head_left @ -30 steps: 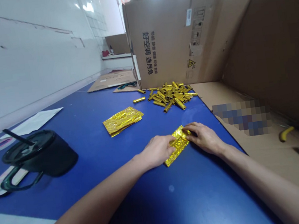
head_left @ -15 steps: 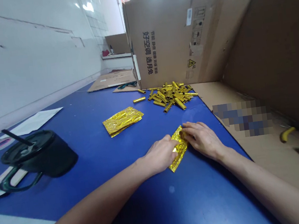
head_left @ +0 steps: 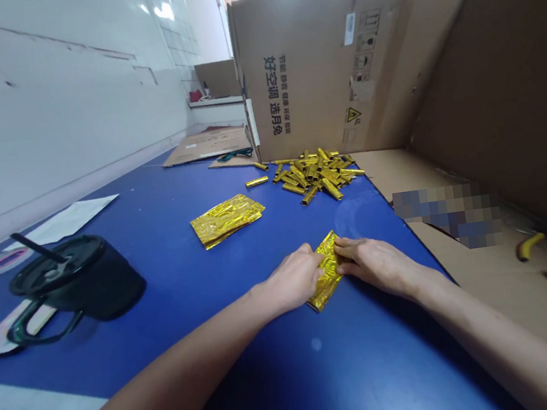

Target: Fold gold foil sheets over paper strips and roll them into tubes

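Right now both my hands are on one gold foil piece [head_left: 328, 282], which lies on the blue table [head_left: 244, 363] aslant, near the right edge. My left hand [head_left: 296, 278] has its fingers curled in, thumb and forefinger narrowed on the foil's left side; my right hand [head_left: 379, 261] holds the opposite side, thumb and forefinger a little apart. How far my fingertips reach beneath the foil, I cannot tell.

Farther from me and to the left, well in from the table's edges, a stack of gold foil [head_left: 228, 220] lies flat. By the far right corner sits a heap of gold tubes [head_left: 317, 175], just before the upright cardboard box [head_left: 311, 72], with a lone gold tube [head_left: 257, 181] to its left. Toward the left edge stands a dark lidded mug [head_left: 96, 279] with a black straw [head_left: 37, 247], and behind it lies white paper [head_left: 66, 221].
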Demonstrator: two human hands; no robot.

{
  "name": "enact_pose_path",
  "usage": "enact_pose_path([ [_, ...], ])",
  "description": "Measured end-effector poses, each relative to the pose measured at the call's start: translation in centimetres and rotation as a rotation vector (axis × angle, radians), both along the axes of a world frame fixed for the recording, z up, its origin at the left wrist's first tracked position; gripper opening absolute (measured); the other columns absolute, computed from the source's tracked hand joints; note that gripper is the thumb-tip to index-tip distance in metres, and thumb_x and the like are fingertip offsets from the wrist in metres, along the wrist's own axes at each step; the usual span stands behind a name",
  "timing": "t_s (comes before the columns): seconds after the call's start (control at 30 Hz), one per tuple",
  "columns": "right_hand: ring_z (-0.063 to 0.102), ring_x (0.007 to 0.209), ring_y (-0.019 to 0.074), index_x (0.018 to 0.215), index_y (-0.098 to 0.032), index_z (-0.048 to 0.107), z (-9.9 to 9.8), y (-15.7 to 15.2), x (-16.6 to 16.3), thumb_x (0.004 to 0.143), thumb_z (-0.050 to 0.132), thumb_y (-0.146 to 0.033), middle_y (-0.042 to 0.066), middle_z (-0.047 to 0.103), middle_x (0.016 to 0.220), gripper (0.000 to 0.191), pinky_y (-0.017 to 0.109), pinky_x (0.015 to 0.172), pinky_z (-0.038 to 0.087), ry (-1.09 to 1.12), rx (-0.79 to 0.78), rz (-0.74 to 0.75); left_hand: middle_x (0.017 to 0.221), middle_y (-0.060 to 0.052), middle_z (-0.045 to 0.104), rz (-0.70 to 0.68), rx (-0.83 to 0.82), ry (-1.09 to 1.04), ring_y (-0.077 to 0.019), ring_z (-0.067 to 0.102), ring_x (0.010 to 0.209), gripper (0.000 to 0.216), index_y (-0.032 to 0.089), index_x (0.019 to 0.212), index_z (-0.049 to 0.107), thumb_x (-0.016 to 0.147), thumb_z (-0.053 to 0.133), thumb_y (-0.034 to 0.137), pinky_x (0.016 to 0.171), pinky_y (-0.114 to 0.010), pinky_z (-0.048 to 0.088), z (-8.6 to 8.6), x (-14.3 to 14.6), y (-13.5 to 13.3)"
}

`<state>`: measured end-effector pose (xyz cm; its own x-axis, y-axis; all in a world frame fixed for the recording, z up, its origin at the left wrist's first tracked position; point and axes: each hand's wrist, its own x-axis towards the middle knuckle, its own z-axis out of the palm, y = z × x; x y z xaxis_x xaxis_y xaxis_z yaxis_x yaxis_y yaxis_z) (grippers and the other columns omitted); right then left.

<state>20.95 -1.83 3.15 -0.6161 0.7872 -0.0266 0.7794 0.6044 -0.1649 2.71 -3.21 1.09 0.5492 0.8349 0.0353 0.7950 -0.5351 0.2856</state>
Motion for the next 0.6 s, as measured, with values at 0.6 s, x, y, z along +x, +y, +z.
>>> enact_pose_path([
  [0.6, 0.052, 0.102, 0.0286, 0.105, -0.019, 0.057, 1.2, -2.6, -0.4, 0.074, 0.054, -0.032, 0.011, 0.053, 0.118, 0.034, 0.039, 0.085, 0.042, -0.071, -0.030, 0.053, 0.086, -0.005, 0.048, 0.019, -0.018, 0.056, -0.0169, 0.055, 0.074, 0.018, 0.017, 0.088, 0.054, 0.080, 0.043, 0.028, 0.068, -0.026, 0.042, 0.2, 0.2, -0.2],
])
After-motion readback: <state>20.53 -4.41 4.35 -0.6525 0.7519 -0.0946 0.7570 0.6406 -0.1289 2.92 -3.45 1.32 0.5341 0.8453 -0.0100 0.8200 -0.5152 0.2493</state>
